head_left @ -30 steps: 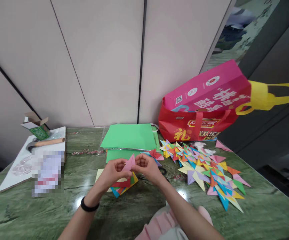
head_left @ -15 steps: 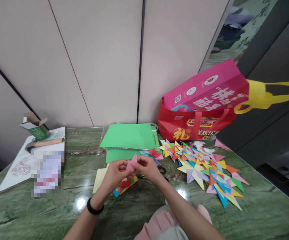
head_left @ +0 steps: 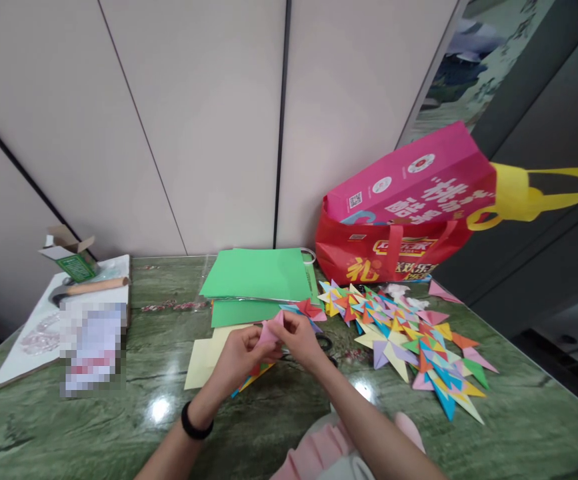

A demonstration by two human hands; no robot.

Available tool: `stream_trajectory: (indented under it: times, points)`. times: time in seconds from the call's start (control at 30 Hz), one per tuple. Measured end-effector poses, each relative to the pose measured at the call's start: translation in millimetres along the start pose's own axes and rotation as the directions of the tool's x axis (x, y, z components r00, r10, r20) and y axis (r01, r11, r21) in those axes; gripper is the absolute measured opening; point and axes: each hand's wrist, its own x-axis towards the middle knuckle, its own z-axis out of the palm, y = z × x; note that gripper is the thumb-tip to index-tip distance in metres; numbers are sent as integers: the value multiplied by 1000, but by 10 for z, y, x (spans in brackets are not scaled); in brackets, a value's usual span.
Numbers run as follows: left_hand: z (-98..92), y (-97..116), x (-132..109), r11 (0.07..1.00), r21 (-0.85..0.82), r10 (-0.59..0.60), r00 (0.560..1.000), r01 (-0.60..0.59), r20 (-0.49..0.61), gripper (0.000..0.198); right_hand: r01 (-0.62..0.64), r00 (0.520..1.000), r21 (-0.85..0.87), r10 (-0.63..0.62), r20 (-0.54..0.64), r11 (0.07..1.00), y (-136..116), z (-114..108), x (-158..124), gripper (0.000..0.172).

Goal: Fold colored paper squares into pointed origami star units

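Both of my hands meet over the green marble table (head_left: 93, 420) and pinch a small folded pink paper piece (head_left: 269, 331). My left hand (head_left: 241, 353), with a black band at the wrist, grips it from the left with curled fingers. My right hand (head_left: 299, 337) grips it from the right. Beneath the hands lie a pale yellow sheet (head_left: 205, 355) and a multicoloured folded paper piece (head_left: 249, 380). Black scissors (head_left: 325, 343) lie just right of my right hand, partly hidden.
A stack of green paper sheets (head_left: 259, 275) lies behind the hands. Several colourful folded paper stars (head_left: 409, 340) spread to the right. A red and pink bag (head_left: 403, 213) stands at the back right. At the left are a white board (head_left: 29, 347), a wooden-handled tool (head_left: 91, 287) and a small open box (head_left: 71, 257).
The pink piece has been folded smaller and brought lower between my fingers. My left hand and forearm have shifted right, uncovering more of the yellow sheet.
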Motion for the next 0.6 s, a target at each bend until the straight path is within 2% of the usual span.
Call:
stream_trajectory:
  times: [0.17,0.3,0.47,0.53,0.6]
  points:
    - [11,-43,11,995,-96,2,998,4,61,40,-28,1000,13,28,-2,1000,-3,6,-9,34]
    - [-11,-100,27,994,-106,-7,996,17,88,38,-12,1000,-6,12,17,1000,-29,-14,-17,34]
    - [-8,-45,7,987,-158,37,983,-8,181,37,-10,1000,31,10,5,999,-26,-32,-1,36]
    - [-1,-6,-7,990,-144,29,983,-3,179,36,-39,999,49,38,20,998,-18,-31,8,36]
    - [4,7,-13,995,-94,-7,991,19,132,33,-54,998,18,53,38,998,-12,-28,11,35]
